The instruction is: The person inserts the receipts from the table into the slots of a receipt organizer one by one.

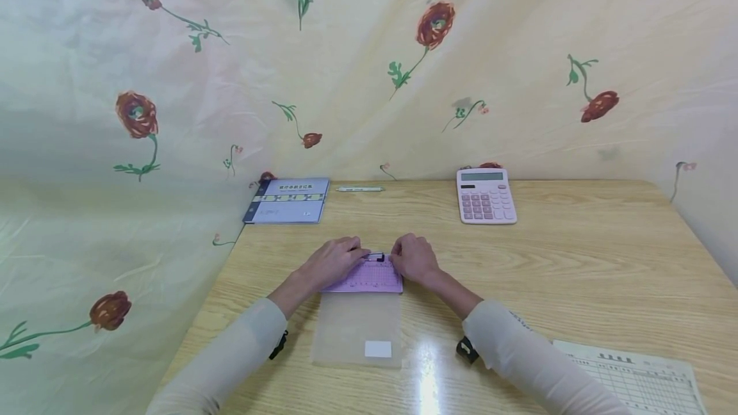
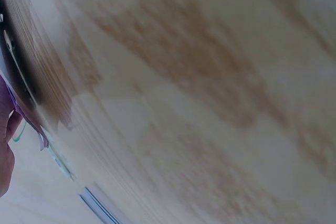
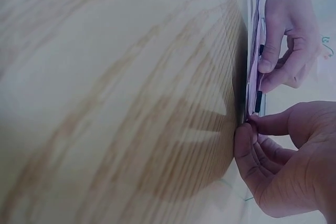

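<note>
A purple printed form [image 1: 369, 276] lies across the upper part of a translucent clipboard [image 1: 357, 325] with a white label. At its top edge sits a metal clip [image 1: 376, 257] with black ends. My left hand [image 1: 334, 262] holds the top edge at the clip, its thumb over the form. Between thumb and fingers, my right hand [image 1: 414, 258] pinches the form's top right corner. In the right wrist view the left hand [image 3: 291, 30] is beyond the right hand [image 3: 291, 158], and the form [image 3: 254, 72] appears edge-on. Only part of a hand [image 2: 6, 156] shows in the left wrist view.
A blue-covered book [image 1: 291, 200] and a pen [image 1: 360, 189] lie at the back left. A pink calculator [image 1: 487, 196] is at the back right. Near the right forearm lies a printed ledger sheet [image 1: 640, 376]. Flowered cloth [image 1: 346, 82] hangs behind the wooden table [image 1: 576, 261].
</note>
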A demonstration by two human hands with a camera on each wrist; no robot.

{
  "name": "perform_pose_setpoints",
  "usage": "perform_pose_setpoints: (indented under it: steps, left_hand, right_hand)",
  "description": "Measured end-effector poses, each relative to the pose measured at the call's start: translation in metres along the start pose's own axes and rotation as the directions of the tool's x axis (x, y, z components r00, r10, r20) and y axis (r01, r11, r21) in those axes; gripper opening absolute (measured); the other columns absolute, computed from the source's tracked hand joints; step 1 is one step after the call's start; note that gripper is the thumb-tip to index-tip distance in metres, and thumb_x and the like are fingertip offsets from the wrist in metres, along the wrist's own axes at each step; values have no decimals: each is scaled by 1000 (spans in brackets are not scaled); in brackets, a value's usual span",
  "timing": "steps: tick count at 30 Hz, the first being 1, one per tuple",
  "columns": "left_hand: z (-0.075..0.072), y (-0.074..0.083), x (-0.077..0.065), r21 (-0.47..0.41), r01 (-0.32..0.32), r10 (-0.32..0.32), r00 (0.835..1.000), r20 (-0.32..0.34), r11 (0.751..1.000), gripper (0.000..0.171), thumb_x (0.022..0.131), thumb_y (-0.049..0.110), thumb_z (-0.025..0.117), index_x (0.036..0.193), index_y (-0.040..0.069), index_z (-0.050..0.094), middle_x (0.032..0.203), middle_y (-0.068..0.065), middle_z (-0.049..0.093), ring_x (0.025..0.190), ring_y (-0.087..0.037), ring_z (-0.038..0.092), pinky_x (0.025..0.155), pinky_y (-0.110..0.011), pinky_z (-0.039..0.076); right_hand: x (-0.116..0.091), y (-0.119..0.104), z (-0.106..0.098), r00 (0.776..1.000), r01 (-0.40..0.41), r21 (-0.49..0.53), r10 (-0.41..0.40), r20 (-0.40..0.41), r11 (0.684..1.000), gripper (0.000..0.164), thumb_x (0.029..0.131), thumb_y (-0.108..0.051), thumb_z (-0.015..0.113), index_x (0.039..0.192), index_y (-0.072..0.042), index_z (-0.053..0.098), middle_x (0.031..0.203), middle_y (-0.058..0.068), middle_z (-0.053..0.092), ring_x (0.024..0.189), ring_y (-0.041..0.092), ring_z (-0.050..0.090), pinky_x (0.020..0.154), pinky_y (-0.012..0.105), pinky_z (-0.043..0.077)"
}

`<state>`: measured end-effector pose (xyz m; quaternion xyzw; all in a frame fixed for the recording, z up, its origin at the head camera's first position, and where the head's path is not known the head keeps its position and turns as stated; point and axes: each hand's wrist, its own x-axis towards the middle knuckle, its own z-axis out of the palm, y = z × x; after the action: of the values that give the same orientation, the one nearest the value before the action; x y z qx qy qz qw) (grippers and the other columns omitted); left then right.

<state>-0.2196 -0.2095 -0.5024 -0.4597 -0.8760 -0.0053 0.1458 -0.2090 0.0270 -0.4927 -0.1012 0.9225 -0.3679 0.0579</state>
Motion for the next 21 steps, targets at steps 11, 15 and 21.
perform_pose_setpoints:
  steps: [11,15,21]
  left_hand:
    - [1,1,-1,3,-13,13,1000,-22,1000,22,106,11,67,124,5,78,99,-2,65,79,-8,59,70,-18,56]
    - [2,1,-2,-20,-4,3,1000,-20,1000,22,106,14,68,124,6,78,98,0,64,78,-8,57,69,-17,55]
    - [3,1,-3,-58,14,-16,999,-31,998,24,105,17,71,124,6,78,96,1,63,78,-7,56,68,-17,53]
  right_hand:
    - [2,-1,0,1000,-16,-19,16,13,1000,11,98,-8,75,88,-3,75,72,4,66,58,14,59,49,22,43]
    - [1,-2,0,1000,-13,-23,14,14,1000,11,98,-9,75,89,-2,75,73,4,66,58,15,60,49,22,44]
    - [1,-3,0,1000,-22,-21,22,12,1000,11,98,-9,76,89,-3,75,72,3,66,58,14,60,48,21,44]
